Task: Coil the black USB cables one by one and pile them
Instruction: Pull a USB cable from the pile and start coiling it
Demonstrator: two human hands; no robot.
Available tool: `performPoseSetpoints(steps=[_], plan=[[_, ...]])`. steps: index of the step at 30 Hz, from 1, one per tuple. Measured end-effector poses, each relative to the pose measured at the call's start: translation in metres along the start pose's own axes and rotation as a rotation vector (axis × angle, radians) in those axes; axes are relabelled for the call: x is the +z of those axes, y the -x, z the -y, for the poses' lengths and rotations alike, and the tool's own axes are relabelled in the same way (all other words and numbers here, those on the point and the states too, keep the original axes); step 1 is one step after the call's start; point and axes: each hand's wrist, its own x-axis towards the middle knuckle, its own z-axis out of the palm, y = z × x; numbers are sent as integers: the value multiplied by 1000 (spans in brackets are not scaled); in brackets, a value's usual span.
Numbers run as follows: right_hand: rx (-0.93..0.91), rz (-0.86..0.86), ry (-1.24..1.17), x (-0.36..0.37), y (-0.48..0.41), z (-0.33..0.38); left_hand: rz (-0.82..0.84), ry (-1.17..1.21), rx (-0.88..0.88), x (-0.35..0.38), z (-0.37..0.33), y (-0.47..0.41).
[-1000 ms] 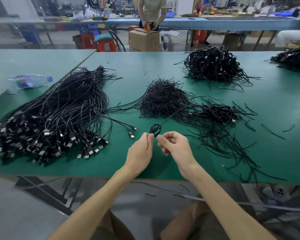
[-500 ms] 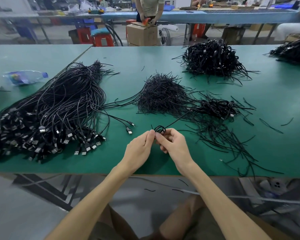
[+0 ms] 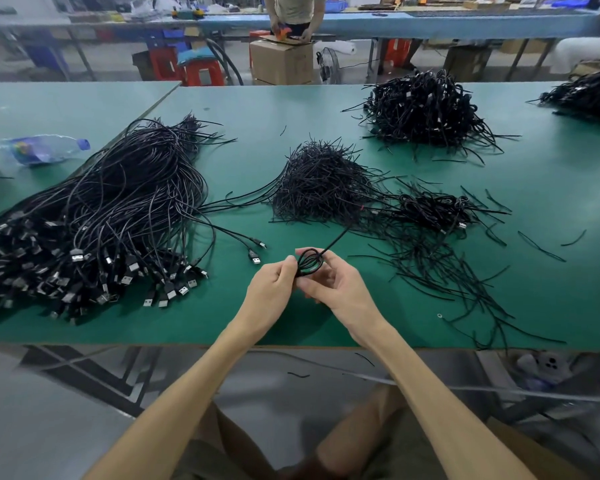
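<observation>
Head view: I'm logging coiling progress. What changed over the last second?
The cable coil grew from a small loop to a fuller one as its loose tail was wound in. The left hand kept its pinch; the right hand closed round the coil. The uncoiled bundle and bottle stayed put.

Green table (image 3: pixel 551 271) under cable heaps (image 3: pixel 94 216), scattered ties (image 3: pixel 440 271), plastic bottle (image 3: pixel 42 150)

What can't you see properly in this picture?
Head view:
- The coiled cable: its lower part is hidden between the left hand and right hand.
- Its loose end: lost in the middle heap.
- The far-right pile: cut off by the picture's edge.
- Label on the bottle: too blurred to read.
</observation>
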Motion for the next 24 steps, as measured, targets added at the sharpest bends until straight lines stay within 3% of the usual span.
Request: performPoseSetpoints(steps=[8, 24], plan=[[-20, -52, 217, 8, -1, -3, -43, 71, 63, 0, -1, 2], [-26, -111, 280, 11, 5, -3, -63, 98, 2, -1, 0, 2]])
